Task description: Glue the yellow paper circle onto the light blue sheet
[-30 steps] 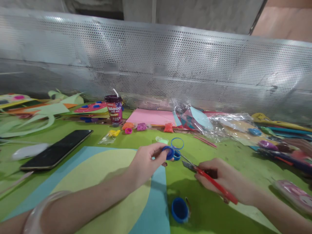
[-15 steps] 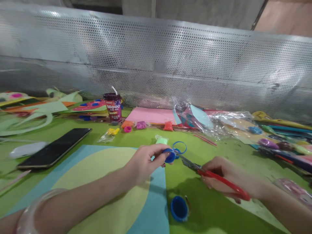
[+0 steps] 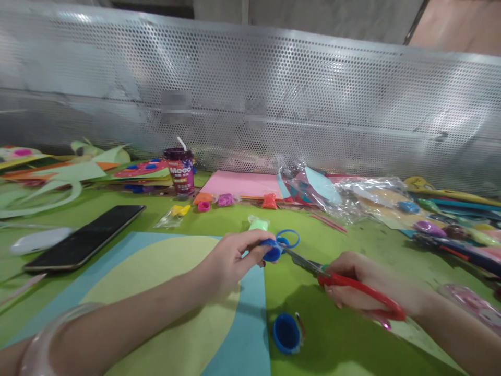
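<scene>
My left hand [image 3: 230, 258] pinches a small blue plastic cap [image 3: 273, 253] between thumb and fingers, above the edge of the blue paper. A thin blue ring [image 3: 288, 231] stands out beside the cap; whether the two are joined I cannot tell. My right hand [image 3: 358, 279] is closed around scissors with red handles [image 3: 370, 292]. Their blades [image 3: 307, 263] point left, with the tips at the cap's right edge. Below, a second blue cap [image 3: 286, 334] lies with its hollow side up on the green table [image 3: 324, 339].
Blue paper [image 3: 250, 334] with a yellow-green circle lies under my left arm. A phone [image 3: 88, 237] is at left. Behind stand a purple cup with straw [image 3: 180, 175], pink paper [image 3: 242, 185] and small clay packets. Clear plastic wrap [image 3: 352, 201] and craft pieces lie at right.
My right hand has moved slightly right, and the scissors' tips now meet the cap's edge. The cap has turned a little in my left hand, and the ring has shifted slightly right.
</scene>
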Motion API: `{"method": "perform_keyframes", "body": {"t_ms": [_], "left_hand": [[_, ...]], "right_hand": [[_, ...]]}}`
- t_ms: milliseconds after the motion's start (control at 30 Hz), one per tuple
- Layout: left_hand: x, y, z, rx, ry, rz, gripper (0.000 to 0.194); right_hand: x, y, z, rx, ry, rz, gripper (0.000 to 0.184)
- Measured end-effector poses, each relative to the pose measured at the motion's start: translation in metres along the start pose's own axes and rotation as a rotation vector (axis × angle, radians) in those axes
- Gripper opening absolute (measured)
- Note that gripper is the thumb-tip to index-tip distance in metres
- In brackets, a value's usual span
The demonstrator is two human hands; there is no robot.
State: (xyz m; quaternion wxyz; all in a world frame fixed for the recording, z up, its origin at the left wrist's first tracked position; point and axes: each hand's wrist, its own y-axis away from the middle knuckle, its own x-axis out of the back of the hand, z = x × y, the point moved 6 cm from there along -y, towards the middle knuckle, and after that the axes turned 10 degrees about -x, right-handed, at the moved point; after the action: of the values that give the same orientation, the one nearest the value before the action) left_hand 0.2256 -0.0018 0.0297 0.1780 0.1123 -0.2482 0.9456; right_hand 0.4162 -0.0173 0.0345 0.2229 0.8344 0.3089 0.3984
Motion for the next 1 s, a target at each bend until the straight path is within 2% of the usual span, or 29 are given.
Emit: {"method": "perform_keyframes", "body": {"t_ms": [300,433,533,633,733,833,1000], "left_hand": [[-0.003,0.000,0.001,-0.026,0.033,-0.057,0.019],[-0.004,0.000,-0.002,-0.064,0.041,-0.141,0.020],[-0.005,0.001,-0.007,-0.043,0.065,-0.170,0.020],[-0.006,0.001,-0.010,-0.020,0.108,-0.167,0.017],[-0.007,0.000,-0.012,-0.007,0.151,-0.156,0.013],[-0.007,0.001,-0.012,0.029,0.209,-0.140,0.012],[-0.011,0.001,-0.005,0.076,0.391,-0.123,0.019]], "right_hand": [[-0.001,0.002,-0.001,-0.012,-0.026,-0.031,0.027],[-0.002,-0.001,0.000,0.035,-0.037,-0.097,0.028],[-0.006,-0.005,0.005,0.101,-0.078,-0.176,0.030],[-0.009,-0.008,0.010,0.170,-0.126,-0.242,0.035],[-0.011,-0.010,0.014,0.161,-0.141,-0.281,0.037],[-0.012,-0.010,0.015,0.151,-0.157,-0.298,0.037],[-0.014,-0.010,0.009,0.230,-0.224,-0.293,0.037]]}}
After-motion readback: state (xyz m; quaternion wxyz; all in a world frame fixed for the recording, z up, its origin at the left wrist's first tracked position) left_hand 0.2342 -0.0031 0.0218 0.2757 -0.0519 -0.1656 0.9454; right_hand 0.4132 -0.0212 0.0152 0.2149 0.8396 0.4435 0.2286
